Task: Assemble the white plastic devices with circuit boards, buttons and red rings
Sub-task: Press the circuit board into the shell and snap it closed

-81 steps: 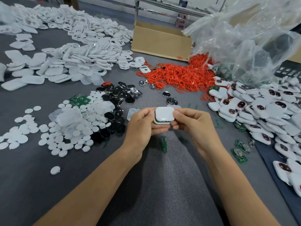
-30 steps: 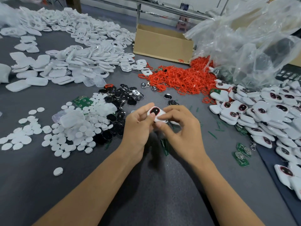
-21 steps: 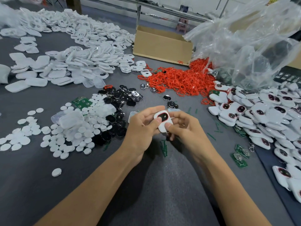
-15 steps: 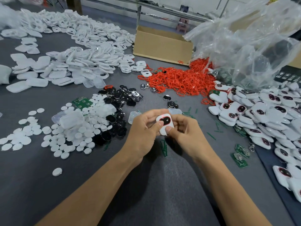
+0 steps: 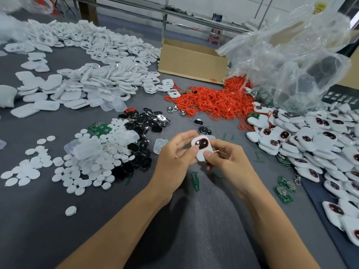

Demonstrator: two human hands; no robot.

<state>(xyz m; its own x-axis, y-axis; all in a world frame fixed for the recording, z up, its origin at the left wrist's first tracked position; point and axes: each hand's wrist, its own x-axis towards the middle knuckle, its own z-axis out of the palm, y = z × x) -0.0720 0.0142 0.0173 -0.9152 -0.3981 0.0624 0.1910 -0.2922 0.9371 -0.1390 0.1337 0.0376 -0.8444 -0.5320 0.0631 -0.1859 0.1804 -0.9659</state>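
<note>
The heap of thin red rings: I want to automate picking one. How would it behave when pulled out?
Probably floppy: the thin red rings lie bent and squashed out of round. Likely to snag: they are heaped interlaced, so neighbours may come along. Seemingly very light, being so thin.

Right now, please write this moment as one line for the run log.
left hand: holds white device | right hand: holds same device | face: dark button, red ring, upward | finished devices: pile at right

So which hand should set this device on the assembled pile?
Probably right: the assembled pile lies on that side, nearer the right hand; the left hand would cross over. Both hold the device.
</note>
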